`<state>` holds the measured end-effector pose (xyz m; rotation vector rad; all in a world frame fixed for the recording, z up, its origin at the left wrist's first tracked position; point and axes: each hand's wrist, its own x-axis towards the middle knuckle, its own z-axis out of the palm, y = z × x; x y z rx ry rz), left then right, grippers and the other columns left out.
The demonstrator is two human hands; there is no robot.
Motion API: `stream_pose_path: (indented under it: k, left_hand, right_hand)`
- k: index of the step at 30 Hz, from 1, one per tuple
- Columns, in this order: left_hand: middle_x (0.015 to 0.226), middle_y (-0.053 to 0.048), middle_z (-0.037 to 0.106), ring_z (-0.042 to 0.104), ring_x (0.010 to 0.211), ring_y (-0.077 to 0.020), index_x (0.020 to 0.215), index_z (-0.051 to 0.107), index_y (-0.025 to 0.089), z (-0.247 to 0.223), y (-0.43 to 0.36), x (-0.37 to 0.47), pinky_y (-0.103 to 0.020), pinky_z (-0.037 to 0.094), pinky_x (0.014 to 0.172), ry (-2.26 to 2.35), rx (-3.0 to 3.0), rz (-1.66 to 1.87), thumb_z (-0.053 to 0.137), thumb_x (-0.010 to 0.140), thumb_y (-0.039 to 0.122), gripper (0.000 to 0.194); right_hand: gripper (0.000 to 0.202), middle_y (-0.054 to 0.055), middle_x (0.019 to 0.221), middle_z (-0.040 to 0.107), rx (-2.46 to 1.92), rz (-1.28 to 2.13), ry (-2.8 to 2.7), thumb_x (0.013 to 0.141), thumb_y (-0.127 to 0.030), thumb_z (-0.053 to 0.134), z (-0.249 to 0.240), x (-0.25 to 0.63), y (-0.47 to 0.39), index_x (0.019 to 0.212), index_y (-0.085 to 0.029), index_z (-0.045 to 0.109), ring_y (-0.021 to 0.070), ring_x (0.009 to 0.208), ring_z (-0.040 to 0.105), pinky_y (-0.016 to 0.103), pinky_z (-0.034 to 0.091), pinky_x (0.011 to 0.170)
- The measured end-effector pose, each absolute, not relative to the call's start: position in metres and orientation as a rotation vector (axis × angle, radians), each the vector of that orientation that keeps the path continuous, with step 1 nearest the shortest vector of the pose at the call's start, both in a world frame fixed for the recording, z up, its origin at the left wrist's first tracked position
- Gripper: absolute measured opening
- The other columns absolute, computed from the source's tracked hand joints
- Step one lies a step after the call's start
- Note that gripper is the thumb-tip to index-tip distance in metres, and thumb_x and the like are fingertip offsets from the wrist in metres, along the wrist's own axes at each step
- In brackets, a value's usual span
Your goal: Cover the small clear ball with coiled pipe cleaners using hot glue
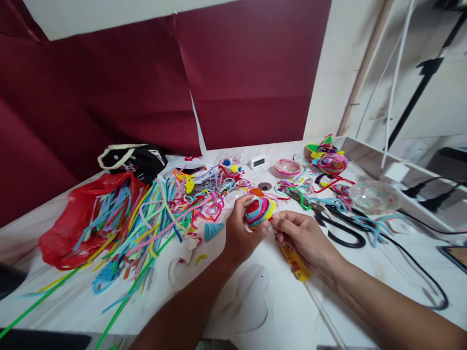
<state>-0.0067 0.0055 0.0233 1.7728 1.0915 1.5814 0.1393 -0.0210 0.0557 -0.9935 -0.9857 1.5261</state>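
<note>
My left hand (244,229) is wrapped round a striped ball of pipe cleaners (258,212), coiled in red, blue, pink and yellow. At the ball's right side my right hand (298,232) has thumb and forefinger pinched together. Whatever sits in that pinch is too small to make out. Below the right hand a yellow glue gun (297,265) lies on the table, partly covered by the hand. Just left of the ball rests a blue fan-shaped pipe-cleaner piece (213,231).
Pipe cleaners (149,228) spill from a red plastic bag (68,229) at left. Black-handled scissors (343,229) lie right of my hands, near a clear plastic bowl (375,196). A black pouch (135,160), a small digital clock (257,161) and a pipe-cleaner figure (329,156) stand behind.
</note>
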Motion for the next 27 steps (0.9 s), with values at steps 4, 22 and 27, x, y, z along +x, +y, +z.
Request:
stream_pose_path:
  k: [4,22,27]
  left_hand:
    - [0.118,-0.008,0.063,0.061,0.112,-0.0225,0.12,0.052,0.02,0.022,0.005,-0.006,-0.034,0.05,0.097,1.113,1.788,1.57,0.067,0.07,0.015,0.052]
    - [0.109,-0.006,0.064,0.062,0.105,-0.0209,0.111,0.058,0.019,0.018,0.006,-0.001,-0.031,0.051,0.092,1.107,1.734,1.51,0.066,0.07,0.013,0.043]
    - [0.105,-0.005,0.065,0.063,0.1,-0.0199,0.109,0.059,0.019,0.019,0.005,0.003,-0.03,0.052,0.089,1.07,1.673,1.481,0.066,0.069,0.013,0.041]
  right_hand:
    - [0.017,-0.004,0.05,0.052,-1.012,1.491,-0.982,0.061,-0.029,0.072,0.055,0.138,-0.021,0.058,-0.018,0.059,0.0073,0.044,0.038,0.021,0.027,0.043]
    - [0.021,-0.005,0.048,0.05,-1.009,1.415,-0.99,0.068,-0.03,0.071,0.034,0.139,-0.018,0.058,-0.018,0.057,0.0076,0.046,0.038,0.023,0.027,0.047]
    - [0.021,-0.005,0.047,0.049,-1.03,1.418,-0.949,0.068,-0.031,0.069,0.03,0.14,-0.02,0.057,-0.019,0.056,0.0074,0.044,0.035,0.022,0.025,0.045]
